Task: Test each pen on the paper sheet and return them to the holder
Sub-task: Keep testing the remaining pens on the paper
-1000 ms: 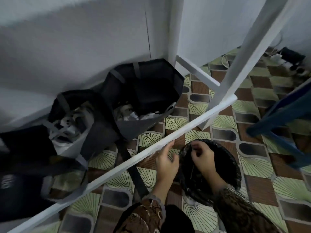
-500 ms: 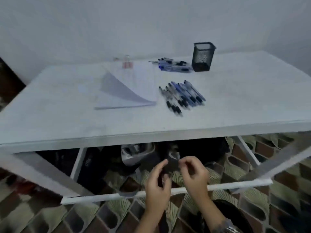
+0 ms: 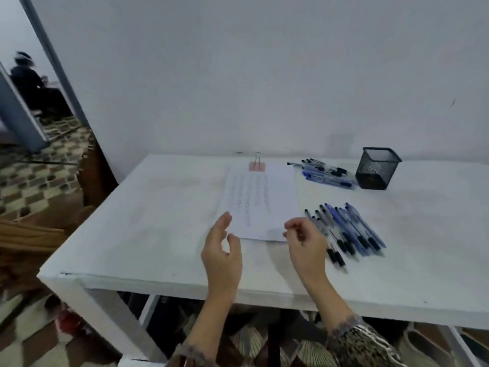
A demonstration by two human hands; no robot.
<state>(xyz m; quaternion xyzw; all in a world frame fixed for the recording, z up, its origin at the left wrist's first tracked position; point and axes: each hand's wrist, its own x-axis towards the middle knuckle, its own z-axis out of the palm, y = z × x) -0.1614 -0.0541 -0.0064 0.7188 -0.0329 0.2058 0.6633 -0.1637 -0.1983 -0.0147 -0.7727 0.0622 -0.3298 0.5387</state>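
Note:
A white paper sheet (image 3: 260, 201) with faint rows of marks lies flat on the white table (image 3: 164, 234), held by a pink binder clip (image 3: 257, 165) at its far edge. Several blue and black pens (image 3: 346, 230) lie in a row right of the sheet. A second group of pens (image 3: 324, 172) lies farther back, beside the black mesh holder (image 3: 375, 168). My left hand (image 3: 222, 250) hovers at the sheet's near left corner, fingers apart and holding nothing. My right hand (image 3: 305, 242) hovers at the near right corner, fingers loosely curled, just left of the pen row.
The table stands against a white wall. At the far left a doorway opens, where a person in dark clothes (image 3: 29, 80) sits. A brown object (image 3: 23, 237) lies left of the table. Patterned floor tiles and dark bags show under the table.
The view swung up from the floor under the table to the tabletop. Both hands rose from a black bag below to the near edge of the sheet. The folded-over sheet now lies flat.

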